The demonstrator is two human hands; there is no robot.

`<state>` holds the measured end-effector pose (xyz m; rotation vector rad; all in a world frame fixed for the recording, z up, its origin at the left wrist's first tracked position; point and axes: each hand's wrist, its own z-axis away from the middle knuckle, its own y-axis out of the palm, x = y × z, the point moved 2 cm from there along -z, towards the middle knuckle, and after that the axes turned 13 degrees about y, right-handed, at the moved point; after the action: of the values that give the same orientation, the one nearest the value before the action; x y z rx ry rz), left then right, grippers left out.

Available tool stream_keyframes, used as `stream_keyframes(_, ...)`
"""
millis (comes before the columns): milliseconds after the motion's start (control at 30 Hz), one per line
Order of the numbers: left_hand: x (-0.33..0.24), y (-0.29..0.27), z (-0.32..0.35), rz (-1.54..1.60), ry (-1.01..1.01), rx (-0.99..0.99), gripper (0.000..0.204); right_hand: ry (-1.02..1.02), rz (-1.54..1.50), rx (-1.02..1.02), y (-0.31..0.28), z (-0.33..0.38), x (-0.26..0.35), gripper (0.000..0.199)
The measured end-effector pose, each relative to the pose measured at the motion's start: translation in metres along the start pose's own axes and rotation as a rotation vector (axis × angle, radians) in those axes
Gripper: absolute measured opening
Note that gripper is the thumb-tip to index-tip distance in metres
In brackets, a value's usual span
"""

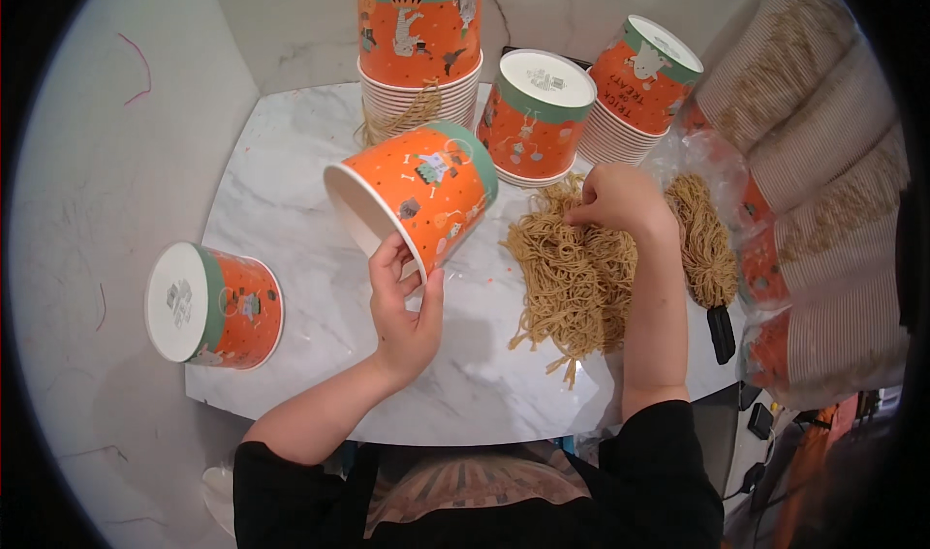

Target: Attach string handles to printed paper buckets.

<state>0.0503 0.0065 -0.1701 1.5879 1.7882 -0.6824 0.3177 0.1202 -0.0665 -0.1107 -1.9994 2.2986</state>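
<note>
An orange paper bucket (417, 176) with a green band and cartoon figures is tilted in the air, its open mouth toward the lower left. My left hand (405, 307) pinches its rim, thumb outside. On the table lies a loose heap of tan cords (572, 268), tangled and knotted at the near end. Over the far right part of this heap, my right hand (620, 200) is closed with its fingers curled down into the cords. Whether a cord is between those fingertips is hidden.
A tall bucket stack (418, 41) with cords draped on it stands at the back. Beside it are an upturned bucket (538, 118) and a leaning stack (635, 94). Another bucket (228, 307) sits at left. A cord bundle (699, 239), black object (721, 334) and bagged stacks (823, 181) are right.
</note>
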Motion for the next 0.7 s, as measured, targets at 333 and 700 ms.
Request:
stream_keyframes(333, -0.002, -0.002, -0.004, 0.087, 0.056, 0.027, 0.059, -0.101, -0.369, -0.04, -0.03, 0.015, -0.018, 0.019)
stream_keyframes(700, -0.008, -0.009, -0.008, -0.002, 0.214, 0.019, 0.071, -0.247, -0.945, -0.322, -0.06, 0.045, -0.006, 0.011)
